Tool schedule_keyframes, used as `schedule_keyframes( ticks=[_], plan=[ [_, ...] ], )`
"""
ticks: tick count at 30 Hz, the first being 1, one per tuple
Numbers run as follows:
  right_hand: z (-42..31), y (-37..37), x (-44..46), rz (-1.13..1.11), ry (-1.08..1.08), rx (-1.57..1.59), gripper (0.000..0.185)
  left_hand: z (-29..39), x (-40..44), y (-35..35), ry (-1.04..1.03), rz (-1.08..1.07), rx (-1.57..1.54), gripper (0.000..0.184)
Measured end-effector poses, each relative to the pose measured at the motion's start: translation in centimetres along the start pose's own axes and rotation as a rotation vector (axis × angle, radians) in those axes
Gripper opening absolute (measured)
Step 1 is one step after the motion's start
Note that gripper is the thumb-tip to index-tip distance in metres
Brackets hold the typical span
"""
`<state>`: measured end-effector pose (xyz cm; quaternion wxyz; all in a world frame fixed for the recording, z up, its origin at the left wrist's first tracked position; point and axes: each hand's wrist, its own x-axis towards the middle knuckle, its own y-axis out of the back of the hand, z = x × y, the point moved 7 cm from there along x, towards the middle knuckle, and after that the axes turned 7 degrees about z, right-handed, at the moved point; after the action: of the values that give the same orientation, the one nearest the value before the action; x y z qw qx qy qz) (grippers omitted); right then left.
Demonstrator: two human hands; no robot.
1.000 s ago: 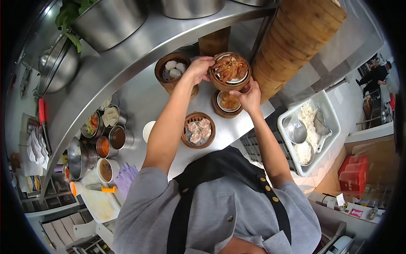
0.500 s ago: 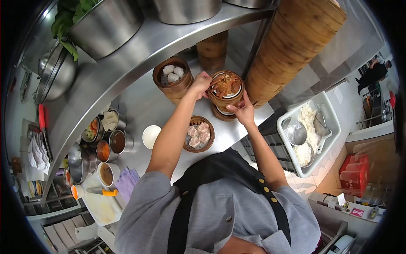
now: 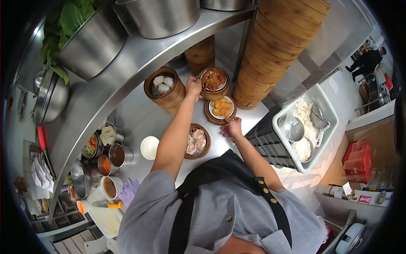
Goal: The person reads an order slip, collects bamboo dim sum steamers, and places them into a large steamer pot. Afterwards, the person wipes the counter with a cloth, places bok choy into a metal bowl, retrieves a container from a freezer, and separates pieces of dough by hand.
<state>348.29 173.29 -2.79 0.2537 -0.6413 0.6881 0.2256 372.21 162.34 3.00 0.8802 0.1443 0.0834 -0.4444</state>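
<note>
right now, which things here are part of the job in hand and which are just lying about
Likely in the job:
- basket of reddish-brown food, gripped by the left hand
- basket of golden rolls, beside the right hand

Apparently lying about:
- purple cloth
- orange-handled knife
- white bowl

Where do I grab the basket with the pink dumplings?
Hold the basket by its round outer wall, coming from the right. The wall stands up around the dumplings, so fingers can probably stay off them. The left arm hides its left edge, so that side looks harder.
</note>
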Motion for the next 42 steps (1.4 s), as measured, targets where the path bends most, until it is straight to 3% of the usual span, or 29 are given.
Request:
schedule_keyframes(
  ticks=[3, 6, 15, 22, 24, 26, 32, 39, 42],
  plan=[
    [0.3, 0.3, 0.0, 0.037, -0.061, -0.047, 0.048, 0.0, 0.0, 0.0, 0.023, -0.015, 0.033, 0.019],
    [1.3, 2.1, -0.2, 0.079, -0.005, -0.009, 0.045, -1.1, 0.0, 0.1, 0.038, 0.019, 0.072, 0.02],
    [1.8, 7.6, -4.3, 0.152, 0.222, -0.339, 0.025, -5.6, -0.1, -0.8, -0.017, 0.225, 0.232, 0.026],
    [1.8, 6.9, -2.8, 0.124, 0.133, -0.178, 0.032, -7.4, 1.5, -1.5, -0.035, 0.322, 0.205, 0.027],
    [2.0, 6.7, -2.1, 0.122, 0.101, -0.12, 0.044, -7.5, 2.2, -0.9, -0.036, 0.336, 0.257, 0.027],
    [2.0, 6.6, -2.1, 0.139, 0.113, -0.152, 0.039, -7.3, 1.6, 0.7, -0.02, 0.357, 0.308, 0.028],
    [-1.2, 7.8, -4.0, 0.227, 0.239, -0.346, 0.03, -8.2, -1.7, 1.7, 0.025, 0.14, 0.329, 0.039],
    [-7.4, 3.1, -4.5, 0.018, 0.298, -0.215, 0.025, -3.7, -5.1, 2.7, 0.273, -0.04, 0.05, 0.051],
    [-9.4, -1.2, -2.4, -0.042, 0.288, -0.197, 0.027, -2.1, -5.0, 2.4, 0.145, -0.083, -0.096, 0.052]
  ],
)
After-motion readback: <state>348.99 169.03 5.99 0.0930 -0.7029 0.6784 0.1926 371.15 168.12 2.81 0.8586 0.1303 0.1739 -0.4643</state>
